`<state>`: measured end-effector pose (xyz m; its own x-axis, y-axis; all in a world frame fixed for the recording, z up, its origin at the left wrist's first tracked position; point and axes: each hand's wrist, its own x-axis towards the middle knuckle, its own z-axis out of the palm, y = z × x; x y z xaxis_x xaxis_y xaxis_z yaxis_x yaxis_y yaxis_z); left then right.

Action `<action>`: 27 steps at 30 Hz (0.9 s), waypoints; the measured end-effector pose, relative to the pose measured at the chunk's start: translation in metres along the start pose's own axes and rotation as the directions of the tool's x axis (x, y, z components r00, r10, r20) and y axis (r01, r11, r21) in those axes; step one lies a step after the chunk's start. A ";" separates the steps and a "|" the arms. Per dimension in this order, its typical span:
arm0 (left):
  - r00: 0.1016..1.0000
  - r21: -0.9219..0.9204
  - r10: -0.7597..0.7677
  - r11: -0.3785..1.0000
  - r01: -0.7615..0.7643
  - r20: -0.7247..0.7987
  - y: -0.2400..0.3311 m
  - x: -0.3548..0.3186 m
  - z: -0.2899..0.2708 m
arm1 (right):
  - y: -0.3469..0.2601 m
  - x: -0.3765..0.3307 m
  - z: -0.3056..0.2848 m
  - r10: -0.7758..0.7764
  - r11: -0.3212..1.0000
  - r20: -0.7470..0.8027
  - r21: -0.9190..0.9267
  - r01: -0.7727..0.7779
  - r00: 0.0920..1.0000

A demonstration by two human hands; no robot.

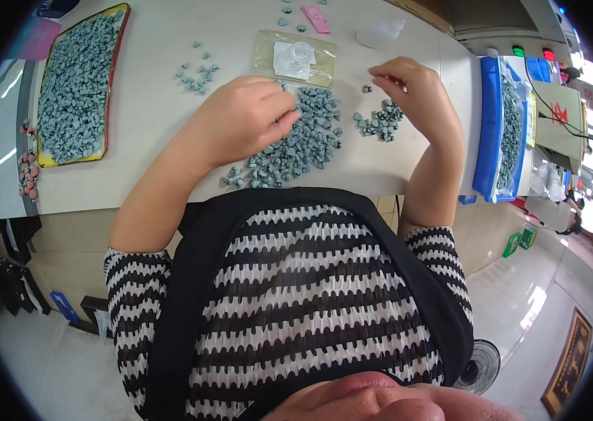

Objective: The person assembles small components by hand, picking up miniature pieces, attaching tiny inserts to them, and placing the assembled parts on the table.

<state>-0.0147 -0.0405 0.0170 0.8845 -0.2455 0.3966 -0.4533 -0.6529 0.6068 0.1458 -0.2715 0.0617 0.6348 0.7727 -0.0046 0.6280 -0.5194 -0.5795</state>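
A heap of small grey-green, stone-like pieces [303, 140] with dark markings lies on the table in front of me. My left hand [247, 116] is over the heap's left edge, fingers curled together; whatever they hold is hidden. Off to the right, my right hand [414, 88] hovers with thumb and forefinger apart and nothing visible between them. Just left of its fingertips lies a single piece [367, 89]. A smaller cluster of pieces [382, 123] sits below that hand, partly under it.
Left stands a yellow-and-red-rimmed tray [108, 133] full of similar pieces. Scattered pieces [198, 78] lie between tray and heap. Beyond the heap is a clear yellowish sheet [263, 63] with a small clear round item [301, 52]. A blue bin [487, 133] stands right.
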 end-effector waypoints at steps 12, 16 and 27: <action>0.879 0.450 -0.297 0.771 0.451 -0.372 -0.030 -0.013 -0.008 | 0.012 -0.001 0.029 0.142 0.974 0.042 -0.182 -0.132 0.989; 0.844 0.376 -0.366 0.773 0.510 -0.392 -0.030 -0.012 -0.011 | 0.011 0.000 0.031 0.115 0.984 0.025 -0.138 -0.110 0.993; 0.822 0.412 -0.373 0.729 0.547 -0.431 -0.044 -0.015 -0.013 | 0.000 0.004 0.028 0.120 0.993 -0.058 -0.014 -0.121 0.991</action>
<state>-0.0099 0.0017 -0.0066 0.8487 0.3501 0.3964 0.1983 -0.9055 0.3751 0.1356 -0.2578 0.0388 0.7304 0.6826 -0.0266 0.5533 -0.6140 -0.5630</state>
